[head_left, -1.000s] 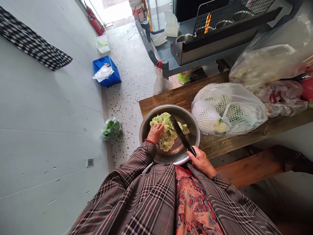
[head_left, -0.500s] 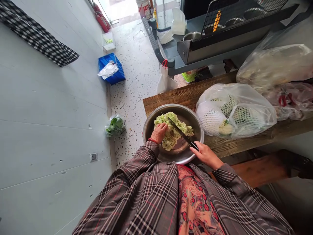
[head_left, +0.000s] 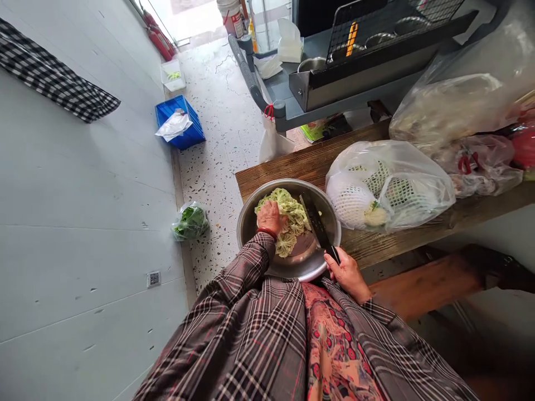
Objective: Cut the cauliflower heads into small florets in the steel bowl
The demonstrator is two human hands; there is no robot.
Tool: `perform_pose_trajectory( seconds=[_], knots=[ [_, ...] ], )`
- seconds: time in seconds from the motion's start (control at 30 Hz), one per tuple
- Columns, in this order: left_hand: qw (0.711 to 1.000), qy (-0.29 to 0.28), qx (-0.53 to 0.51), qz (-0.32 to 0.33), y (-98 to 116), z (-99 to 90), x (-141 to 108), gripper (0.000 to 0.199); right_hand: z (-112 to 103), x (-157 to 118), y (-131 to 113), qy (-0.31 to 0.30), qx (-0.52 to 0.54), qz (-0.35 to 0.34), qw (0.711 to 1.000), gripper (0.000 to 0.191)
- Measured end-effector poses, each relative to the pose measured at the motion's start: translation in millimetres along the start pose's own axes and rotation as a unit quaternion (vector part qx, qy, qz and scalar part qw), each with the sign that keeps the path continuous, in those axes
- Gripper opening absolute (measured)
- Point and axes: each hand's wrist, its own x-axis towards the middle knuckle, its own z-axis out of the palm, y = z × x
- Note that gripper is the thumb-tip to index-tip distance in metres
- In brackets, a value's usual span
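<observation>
A wide metal basin (head_left: 251, 245) sits at the left end of the wooden table, with pale green cauliflower pieces (head_left: 288, 209) inside. My left hand (head_left: 271, 217) is over the left part of the pile, its fingers curled down onto the cauliflower. My right hand (head_left: 345, 271) grips the black handle of a knife (head_left: 315, 221). The dark, broad blade points up and left inside the basin, to the right of the cauliflower, with small bits on its surface.
On the wooden table (head_left: 284, 169), a clear bag of net-wrapped vegetables (head_left: 390, 186) lies right of the basin, with more plastic bags (head_left: 451, 111) beyond. A grey cart (head_left: 271, 83) stands behind. A blue crate (head_left: 194, 125) and bagged greens (head_left: 190, 221) are on the floor.
The knife has moved right, off the cauliflower, and its broad side now shows more. My left hand has shifted over the pile, fingers bent further down. The whole view has shifted slightly.
</observation>
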Motion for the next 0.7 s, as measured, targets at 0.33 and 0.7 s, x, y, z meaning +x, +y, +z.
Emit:
perform_pose_trajectory(
  seconds=[0.33,0.7],
  knots=[
    [0.995,0.031,-0.092,-0.037,-15.9,3.5,-2.4,0.035,-10.9,-14.9,7.9,0.031,0.051,0.029,0.998,0.036],
    [0.981,0.038,-0.012,0.191,-1.0,-56.0,-29.9,0.031,-18.0,-12.5,9.0,0.042,0.063,0.019,0.997,0.036]
  ],
)
